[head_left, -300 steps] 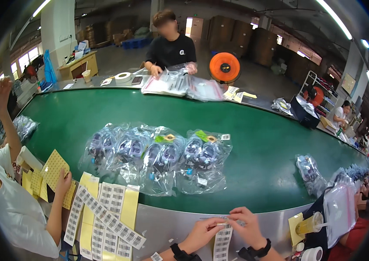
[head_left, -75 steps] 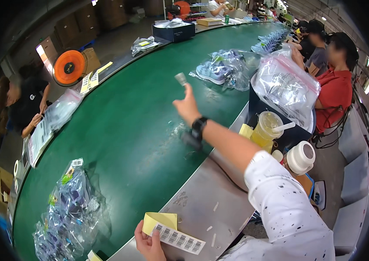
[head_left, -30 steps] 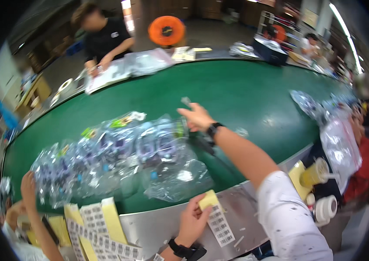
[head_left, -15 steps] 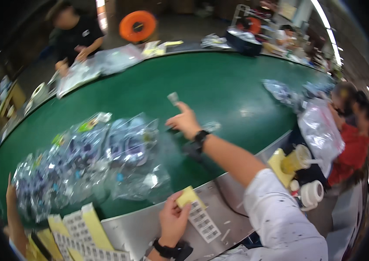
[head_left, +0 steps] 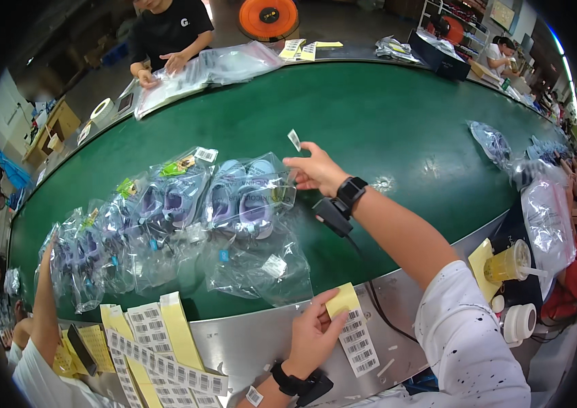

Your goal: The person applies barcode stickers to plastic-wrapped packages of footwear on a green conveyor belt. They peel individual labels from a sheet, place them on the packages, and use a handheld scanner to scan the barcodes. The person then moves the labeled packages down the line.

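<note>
My right hand [head_left: 317,171] hovers over the green table, just right of the nearest bagged pair of shoes. A small white barcode label [head_left: 294,140] clings to its index fingertip, the other fingers loosely curled. That pair of light blue clog shoes [head_left: 248,198] lies in a clear plastic bag [head_left: 258,268], whose loose end spreads toward me. My left hand [head_left: 314,334], low at the metal edge, pinches a yellow-backed strip of barcode labels [head_left: 358,340] between thumb and fingers. Both wrists wear black straps with small black boxes.
More bagged shoes [head_left: 108,234] extend leftward, where another person's arm [head_left: 46,299] reaches in. Label sheets [head_left: 159,347] lie at front left. A drink cup [head_left: 508,262] and white roll [head_left: 520,322] stand right. Across the table a person handles plastic bags [head_left: 179,85]. A black cable [head_left: 387,316] crosses the edge.
The whole view has shifted, with the scene now farther right and higher. My right hand has come slightly closer to the nearest bagged shoes, label still on its finger. The left keeps its strip.
</note>
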Action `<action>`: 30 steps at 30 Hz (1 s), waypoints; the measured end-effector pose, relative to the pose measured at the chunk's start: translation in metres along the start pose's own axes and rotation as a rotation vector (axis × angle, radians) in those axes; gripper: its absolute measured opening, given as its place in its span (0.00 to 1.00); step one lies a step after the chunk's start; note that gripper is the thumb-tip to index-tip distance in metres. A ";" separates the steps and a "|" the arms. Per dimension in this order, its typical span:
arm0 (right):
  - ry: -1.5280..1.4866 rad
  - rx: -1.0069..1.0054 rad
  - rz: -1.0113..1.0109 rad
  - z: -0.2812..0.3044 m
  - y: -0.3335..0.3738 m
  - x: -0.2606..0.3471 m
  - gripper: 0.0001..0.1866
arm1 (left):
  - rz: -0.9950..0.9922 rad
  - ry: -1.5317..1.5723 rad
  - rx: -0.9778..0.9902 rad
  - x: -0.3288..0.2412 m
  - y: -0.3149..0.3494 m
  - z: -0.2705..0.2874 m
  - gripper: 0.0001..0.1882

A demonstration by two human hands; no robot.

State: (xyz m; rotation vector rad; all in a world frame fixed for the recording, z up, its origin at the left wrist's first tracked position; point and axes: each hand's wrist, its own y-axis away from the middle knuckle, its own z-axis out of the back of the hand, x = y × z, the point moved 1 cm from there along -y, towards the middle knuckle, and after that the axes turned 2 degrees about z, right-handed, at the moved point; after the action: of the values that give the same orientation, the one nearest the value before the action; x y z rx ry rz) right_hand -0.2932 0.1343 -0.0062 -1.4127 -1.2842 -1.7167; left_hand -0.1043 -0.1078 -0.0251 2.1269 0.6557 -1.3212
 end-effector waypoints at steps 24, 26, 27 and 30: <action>-0.147 -0.210 0.491 0.002 0.035 0.013 0.07 | -0.023 -0.064 0.003 -0.004 0.002 0.000 0.21; 0.032 -0.140 0.659 -0.019 0.046 0.024 0.07 | -0.026 -0.081 -0.007 -0.005 0.002 0.002 0.21; 0.184 -0.140 0.761 -0.028 0.052 0.030 0.08 | -0.023 -0.093 -0.009 -0.006 0.002 0.002 0.21; 0.426 -0.139 0.851 -0.049 0.058 0.035 0.09 | -0.023 -0.091 0.001 -0.004 0.002 0.002 0.21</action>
State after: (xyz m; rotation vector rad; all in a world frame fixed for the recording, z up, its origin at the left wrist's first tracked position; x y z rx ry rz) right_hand -0.2729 0.0728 0.0462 -1.2922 -0.2535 -1.3876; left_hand -0.1062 -0.1110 -0.0219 2.0523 0.6438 -1.4213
